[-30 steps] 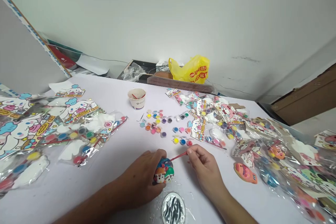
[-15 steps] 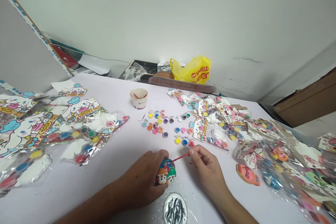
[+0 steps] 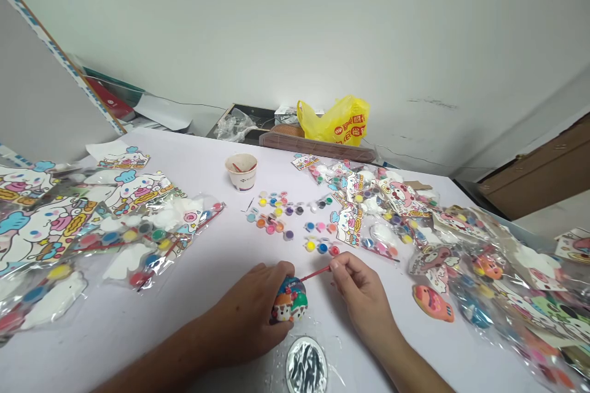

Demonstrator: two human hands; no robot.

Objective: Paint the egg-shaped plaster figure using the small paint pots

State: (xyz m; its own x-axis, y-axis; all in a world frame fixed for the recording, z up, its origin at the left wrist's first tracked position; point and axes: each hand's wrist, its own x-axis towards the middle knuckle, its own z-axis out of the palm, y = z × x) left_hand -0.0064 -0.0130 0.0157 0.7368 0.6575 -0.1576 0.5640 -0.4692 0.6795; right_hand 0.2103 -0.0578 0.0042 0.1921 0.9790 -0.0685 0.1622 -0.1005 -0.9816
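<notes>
Change: I see almost none | left grip stays closed round painted figurine | right grip stays pinched on red brush, tip at figurine's top

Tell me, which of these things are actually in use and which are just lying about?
In use: left hand gripping the painted figurine; right hand pinching the red brush, tip at it; loose paint pots, probably.
Lying about: sealed kit bags, paper cup, yellow bag, pink figure, silver disc.
</notes>
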